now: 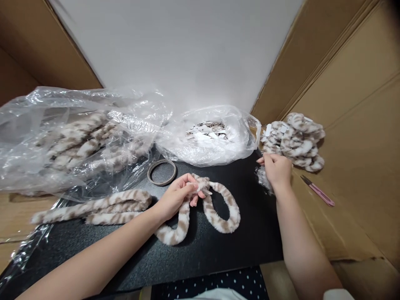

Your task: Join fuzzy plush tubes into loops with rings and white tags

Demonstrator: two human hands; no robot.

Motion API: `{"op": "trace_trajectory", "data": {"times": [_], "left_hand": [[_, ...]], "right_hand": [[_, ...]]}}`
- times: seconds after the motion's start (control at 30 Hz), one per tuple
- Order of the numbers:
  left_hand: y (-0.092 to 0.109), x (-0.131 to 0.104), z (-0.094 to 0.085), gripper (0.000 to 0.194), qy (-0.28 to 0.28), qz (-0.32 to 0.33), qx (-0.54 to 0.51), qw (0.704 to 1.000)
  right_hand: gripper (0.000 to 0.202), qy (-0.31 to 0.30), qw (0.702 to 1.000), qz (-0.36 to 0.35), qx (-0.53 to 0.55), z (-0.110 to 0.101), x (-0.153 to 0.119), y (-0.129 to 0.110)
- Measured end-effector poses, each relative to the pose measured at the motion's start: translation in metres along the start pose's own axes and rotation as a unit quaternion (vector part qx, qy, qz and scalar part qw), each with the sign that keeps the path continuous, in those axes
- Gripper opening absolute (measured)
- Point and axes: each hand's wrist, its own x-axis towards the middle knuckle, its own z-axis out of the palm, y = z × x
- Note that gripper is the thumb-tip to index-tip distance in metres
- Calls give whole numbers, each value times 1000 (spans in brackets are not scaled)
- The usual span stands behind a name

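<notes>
Left fingers (189, 189) pinch furry loops (233, 213), bare tabletop (218, 252) reaching the front edge (206, 274).

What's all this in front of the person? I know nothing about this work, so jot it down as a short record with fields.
Left hand: holds a looped, brown-and-white furry cord
Right hand: fingers curled by a tuft of fluff; any grip is unclear
Table: black, with a ring lying flat
Back left: clear bag with furry lengths inside
Back middle: plastic bag holding small white pieces
Right: furry heap, pink-handled snips on cardboard
</notes>
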Motion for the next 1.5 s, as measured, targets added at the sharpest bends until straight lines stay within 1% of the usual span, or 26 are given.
{"op": "trace_trajectory", "data": {"times": [0.07,0.1,0.17,0.2,0.27,0.3,0.37,0.43,0.47,0.53,0.57,0.6,0.63,0.67,0.77,0.87,1.0,1.17,1.27,1.33,1.5], "left_hand": [[0,1,-1,30,8,2,-20,1000],[0,1,-1,30,13,4,-29,1000],[0,2,-2,30,19,3,-46,999],[0,2,-2,30,19,3,-55,998],[0,2,-1,29,16,2,-70,997],[0,2,-1,29,14,2,-76,997],[0,2,-1,30,6,-1,-85,996],[0,2,-1,31,-13,-11,-92,996],[-1,1,-1,31,-27,-20,-94,995],[-2,1,-1,30,-62,-38,-93,993],[-3,0,-1,30,-79,-46,-92,992],[-4,0,-2,30,-94,-53,-90,990],[-5,0,-2,30,-107,-56,-90,989],[-5,-1,-2,30,-118,-58,-90,987],[-7,0,-2,27,-137,-58,-86,985],[-9,1,-1,24,-149,-52,-73,985],[-8,2,-1,21,-150,-47,-68,985],[-3,0,-1,25,-132,-45,-108,984],[1,-2,0,25,-120,-51,-130,983],[2,-3,1,25,-124,-54,-134,982],[2,-2,1,24,-148,-52,-127,979]], "right_hand": [[41,9,998,30,-47,0,0,4],[38,14,997,38,-67,0,-1,6],[23,19,996,31,-81,2,-1,9],[22,21,997,19,-76,3,-1,9],[31,36,998,-15,-46,7,-2,7],[29,45,998,-38,-20,9,-4,2],[16,54,992,-104,55,14,-12,-12],[14,12,972,-188,143,19,-27,-31],[13,-27,956,-221,190,23,-35,-42],[14,-138,914,-262,278,29,-54,-61],[15,-191,887,-279,313,33,-62,-68],[14,-229,865,-284,346,36,-69,-74],[13,-249,851,-273,374,39,-74,-77],[12,-260,844,-256,393,42,-78,-79],[11,-269,845,-205,414,47,-83,-79],[8,-286,842,-188,416,48,-83,-77],[10,-317,832,-170,422,45,-82,-77],[18,-349,833,-109,415,41,-81,-78],[23,-358,833,-115,405,39,-81,-79],[27,-362,833,-127,399,38,-82,-79],[21,-344,844,-137,388,38,-84,-80]]}}
